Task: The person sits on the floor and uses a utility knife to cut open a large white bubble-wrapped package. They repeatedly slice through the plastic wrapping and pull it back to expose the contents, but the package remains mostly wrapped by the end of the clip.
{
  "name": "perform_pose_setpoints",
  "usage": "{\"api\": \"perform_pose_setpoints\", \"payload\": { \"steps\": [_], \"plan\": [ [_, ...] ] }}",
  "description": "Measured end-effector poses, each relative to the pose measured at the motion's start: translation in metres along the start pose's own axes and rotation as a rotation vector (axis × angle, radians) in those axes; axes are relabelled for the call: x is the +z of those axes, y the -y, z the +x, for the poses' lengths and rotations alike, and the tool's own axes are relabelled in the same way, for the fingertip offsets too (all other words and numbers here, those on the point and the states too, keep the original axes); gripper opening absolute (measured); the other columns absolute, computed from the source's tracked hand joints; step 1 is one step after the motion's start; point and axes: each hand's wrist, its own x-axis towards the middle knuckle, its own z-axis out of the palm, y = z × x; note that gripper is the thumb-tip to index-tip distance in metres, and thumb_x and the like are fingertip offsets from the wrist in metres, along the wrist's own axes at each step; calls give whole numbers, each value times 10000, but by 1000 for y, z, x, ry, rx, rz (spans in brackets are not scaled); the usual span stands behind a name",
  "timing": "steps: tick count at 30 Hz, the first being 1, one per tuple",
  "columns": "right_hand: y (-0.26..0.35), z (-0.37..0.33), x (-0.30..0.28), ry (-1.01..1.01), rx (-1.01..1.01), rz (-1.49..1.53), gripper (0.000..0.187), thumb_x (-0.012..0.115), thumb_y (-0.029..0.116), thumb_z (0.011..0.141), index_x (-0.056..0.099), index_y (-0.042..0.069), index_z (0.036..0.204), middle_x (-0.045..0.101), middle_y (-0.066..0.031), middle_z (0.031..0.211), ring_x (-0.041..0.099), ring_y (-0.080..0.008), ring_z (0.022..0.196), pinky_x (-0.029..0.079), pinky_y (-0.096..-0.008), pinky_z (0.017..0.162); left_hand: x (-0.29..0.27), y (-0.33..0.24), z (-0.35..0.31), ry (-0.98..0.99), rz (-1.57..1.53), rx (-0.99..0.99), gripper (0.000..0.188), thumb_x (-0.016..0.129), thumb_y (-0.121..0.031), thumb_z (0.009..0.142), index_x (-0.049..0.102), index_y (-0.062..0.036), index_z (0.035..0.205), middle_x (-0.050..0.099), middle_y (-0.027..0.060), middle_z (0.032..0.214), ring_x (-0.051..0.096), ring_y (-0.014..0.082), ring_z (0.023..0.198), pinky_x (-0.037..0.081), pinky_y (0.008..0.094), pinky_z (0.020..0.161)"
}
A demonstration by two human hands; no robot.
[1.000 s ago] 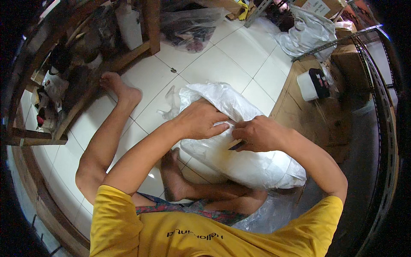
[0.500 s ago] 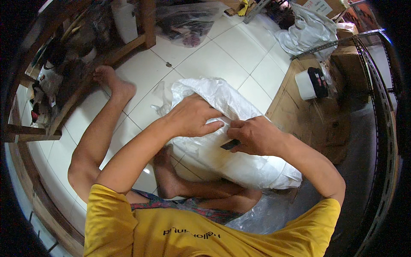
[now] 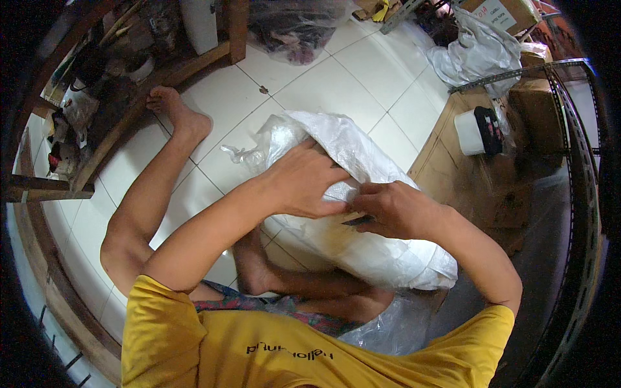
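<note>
A bulky white woven plastic sack (image 3: 388,258) lies across the floor in front of my crossed leg, with a brownish-yellow patch near its middle. My left hand (image 3: 307,181) is closed on a fold of it, the fingertips partly tucked under the edge and the thumb pointing right. Close against that thumb, my right hand (image 3: 401,210) is closed with its fingertips at the sack's fold. A small flat black object (image 3: 356,221) sticks out from under its fingers; its kind is not clear. Crumpled clear plastic (image 3: 242,154) shows at the sack's far left end.
Flattened cardboard (image 3: 446,142) lies to the right, bearing a white-and-black item (image 3: 475,131). A metal rack (image 3: 572,155) stands beyond it. At the left is a wooden shelf frame (image 3: 174,74). A dark-filled clear bag (image 3: 294,32) and a white sack (image 3: 479,55) lie at the back.
My left hand has shifted right along the sack's fold, its thumb now meeting my right fingers. Less of the black object shows. The whole view has shifted slightly.
</note>
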Motion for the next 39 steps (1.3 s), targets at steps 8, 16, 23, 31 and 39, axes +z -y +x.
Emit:
{"api": "perform_pose_setpoints", "payload": {
  "steps": [8,16,23,31,39],
  "plan": [
    [24,6,7,51,237,-119,409,742,290,842,659,106,1197,666,-129,1184,691,-370,984,565,-490,839,-3,7,1,163,7,-50,461,674,-488,844,715,-154,1160,682,207,1115,607,423,1100,452,535,982],
    [22,-5,13,43,145,-202,391,731,296,851,657,113,1189,671,-112,1144,695,-366,925,571,-478,783,5,8,-8,19,-28,8,490,658,-557,856,718,-128,1086,689,191,1097,632,391,1084,488,513,940],
    [13,-15,19,-155,83,-12,360,744,214,837,658,73,1157,645,-142,1032,667,-393,915,557,-470,790,9,-21,-17,-257,167,137,432,697,-369,888,632,-44,1166,686,147,1077,607,357,1126,484,477,958],
    [5,-16,19,-261,-4,48,356,694,87,776,689,50,1130,652,-163,1016,657,-393,928,549,-461,831,8,-68,-14,-25,-574,-463,340,517,-45,918,547,-29,1257,672,279,1047,636,470,1026,515,493,865],
    [10,-14,23,-369,-77,65,304,671,63,786,717,60,1087,691,-158,1084,672,-388,936,559,-437,839,-12,-50,12,420,-593,-501,345,536,-108,967,550,-28,1302,697,186,1134,680,302,1050,532,399,912]
  ]
}}
